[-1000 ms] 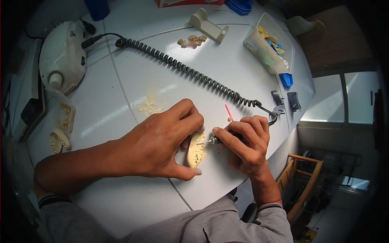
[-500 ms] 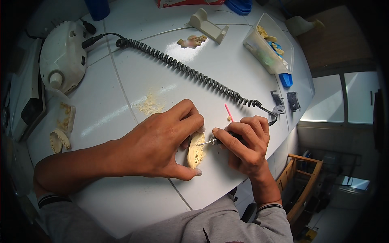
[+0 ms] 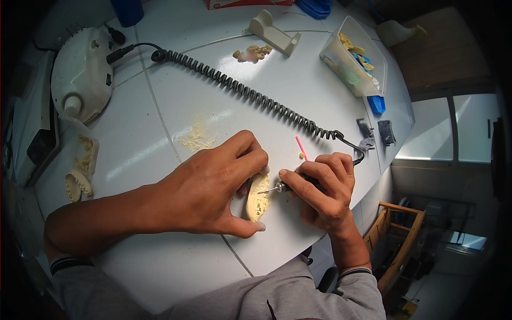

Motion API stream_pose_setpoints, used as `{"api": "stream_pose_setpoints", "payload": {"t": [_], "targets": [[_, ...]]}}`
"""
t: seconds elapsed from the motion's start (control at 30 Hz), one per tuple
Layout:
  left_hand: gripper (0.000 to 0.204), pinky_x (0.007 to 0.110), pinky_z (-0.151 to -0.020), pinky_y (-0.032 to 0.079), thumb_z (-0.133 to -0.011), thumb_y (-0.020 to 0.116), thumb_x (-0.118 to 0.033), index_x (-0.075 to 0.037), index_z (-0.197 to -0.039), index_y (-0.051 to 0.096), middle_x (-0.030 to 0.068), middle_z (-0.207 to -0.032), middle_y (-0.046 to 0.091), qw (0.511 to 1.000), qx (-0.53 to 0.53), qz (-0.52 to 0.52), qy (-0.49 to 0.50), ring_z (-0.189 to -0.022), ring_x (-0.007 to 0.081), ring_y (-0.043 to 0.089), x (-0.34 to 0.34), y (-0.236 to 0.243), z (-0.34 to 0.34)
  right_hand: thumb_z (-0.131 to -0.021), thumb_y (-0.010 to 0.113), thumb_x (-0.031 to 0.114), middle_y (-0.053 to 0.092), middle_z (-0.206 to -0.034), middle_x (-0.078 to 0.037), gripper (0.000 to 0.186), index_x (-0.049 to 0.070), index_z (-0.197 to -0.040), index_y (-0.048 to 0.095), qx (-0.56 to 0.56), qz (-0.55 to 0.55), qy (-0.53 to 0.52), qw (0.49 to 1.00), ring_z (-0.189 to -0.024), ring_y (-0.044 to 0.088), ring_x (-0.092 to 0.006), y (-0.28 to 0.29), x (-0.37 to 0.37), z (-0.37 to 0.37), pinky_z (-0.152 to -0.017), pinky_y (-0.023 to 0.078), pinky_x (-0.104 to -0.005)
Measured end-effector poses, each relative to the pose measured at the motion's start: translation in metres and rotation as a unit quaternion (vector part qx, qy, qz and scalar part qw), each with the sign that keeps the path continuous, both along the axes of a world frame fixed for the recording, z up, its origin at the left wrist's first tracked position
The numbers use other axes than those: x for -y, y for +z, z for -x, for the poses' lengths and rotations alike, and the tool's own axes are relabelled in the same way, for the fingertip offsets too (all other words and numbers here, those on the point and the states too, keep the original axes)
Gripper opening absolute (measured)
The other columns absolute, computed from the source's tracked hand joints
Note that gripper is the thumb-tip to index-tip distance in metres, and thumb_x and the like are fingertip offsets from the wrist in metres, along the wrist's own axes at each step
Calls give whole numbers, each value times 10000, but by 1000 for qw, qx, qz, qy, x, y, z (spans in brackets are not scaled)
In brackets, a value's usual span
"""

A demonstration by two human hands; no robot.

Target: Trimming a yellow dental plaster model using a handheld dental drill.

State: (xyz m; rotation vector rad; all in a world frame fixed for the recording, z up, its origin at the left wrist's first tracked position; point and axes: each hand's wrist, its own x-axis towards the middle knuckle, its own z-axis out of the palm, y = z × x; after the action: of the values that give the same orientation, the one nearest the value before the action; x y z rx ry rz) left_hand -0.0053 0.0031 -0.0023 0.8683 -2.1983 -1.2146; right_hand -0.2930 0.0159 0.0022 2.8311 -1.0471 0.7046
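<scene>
My left hand (image 3: 218,186) grips a pale yellow dental plaster model (image 3: 256,205) by its two ends, thumb at the near end and fingers at the far end. Dark handwriting marks the model's side. In my right hand (image 3: 322,189) is a dental handpiece (image 3: 285,185), held like a pen. Its thin metal bur (image 3: 266,190) reaches the model's surface; whether it touches cannot be made out. A black coiled cord (image 3: 250,90) runs from the handpiece to a white control unit (image 3: 82,74) at the far left.
Yellow shavings (image 3: 197,137) lie beyond my left hand. A pink stick (image 3: 301,148) rests beyond my right hand. At the back right stands a clear plastic box (image 3: 341,66) with plaster pieces. Another dental model (image 3: 77,185) sits left. A beige handpiece stand (image 3: 273,34) is at the back.
</scene>
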Motion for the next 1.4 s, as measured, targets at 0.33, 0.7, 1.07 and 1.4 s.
{"api": "stream_pose_setpoints", "payload": {"t": [0.33, 0.7, 1.07, 1.4], "targets": [[770, 356, -759, 645, -744, 1008, -313, 35, -1296, 598, 145, -1235, 549, 1000, 4, -1, -22, -981, 236, 694, 5, 0, -5, -790, 835, 244, 695, -933, -17, 398, 143, -1173, 873, 58, 32, -39, 997, -831, 624, -212, -2, 7, 3, -828, 449, -394], [813, 369, -953, 634, -798, 985, -182, -18, -1461, 544, 157, -1299, 672, 998, -53, 25, 3, -1132, 243, 733, 4, -17, -5, -776, 871, 26, 740, -967, -41, 437, 108, -1205, 842, 148, 47, -94, 983, -866, 672, -227, -9, 8, 9, -805, 452, -390], [778, 247, -858, 521, -813, 978, -117, -36, -1525, 676, 66, -1179, 591, 997, -27, 2, 78, -962, 119, 582, 1, 2, -4, -907, 825, 78, 721, -928, -40, 276, 112, -1181, 828, 207, 77, -128, 967, -844, 662, -227, -17, 2, 11, -768, 448, -402], [553, 305, -861, 611, -889, 920, -125, -54, -1419, 777, 127, -1250, 693, 980, 67, 150, 115, -1020, 176, 709, 1, 3, -6, -908, 819, 69, 748, -939, -48, 302, 120, -1205, 826, 215, 34, -127, 968, -885, 702, -226, -22, 0, 11, -792, 486, -404]]}}
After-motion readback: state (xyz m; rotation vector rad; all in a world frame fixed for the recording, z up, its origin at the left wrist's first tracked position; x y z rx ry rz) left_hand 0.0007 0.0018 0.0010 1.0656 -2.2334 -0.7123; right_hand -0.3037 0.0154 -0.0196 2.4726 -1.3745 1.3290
